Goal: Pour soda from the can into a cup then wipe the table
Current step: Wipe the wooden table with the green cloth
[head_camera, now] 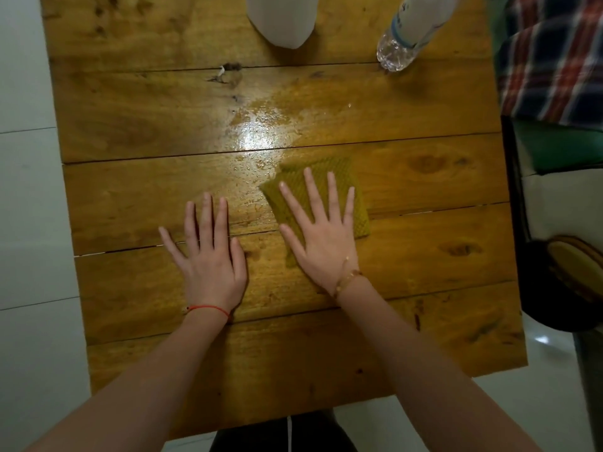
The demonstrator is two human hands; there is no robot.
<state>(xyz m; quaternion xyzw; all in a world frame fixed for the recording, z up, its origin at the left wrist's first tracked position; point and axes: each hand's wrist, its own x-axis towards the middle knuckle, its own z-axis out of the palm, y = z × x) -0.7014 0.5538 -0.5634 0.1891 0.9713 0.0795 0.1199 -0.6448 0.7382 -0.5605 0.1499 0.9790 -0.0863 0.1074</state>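
Mustard-yellow cloth [321,197] lay on the table [130,125] under the right hand [321,243], fingers spread flat, pressing. Left hand [208,259] lay spread on bare wood. Wet patch [261,132] sat just beyond; best approach prob. steady pressure w/ overlapping strokes. No can or cup identifiable.

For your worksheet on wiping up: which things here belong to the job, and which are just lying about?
Belong: cloth under the right hand; wet patch; wooden table; left hand flat on it.

Lying about: plastic bottle; white container; checked fabric.
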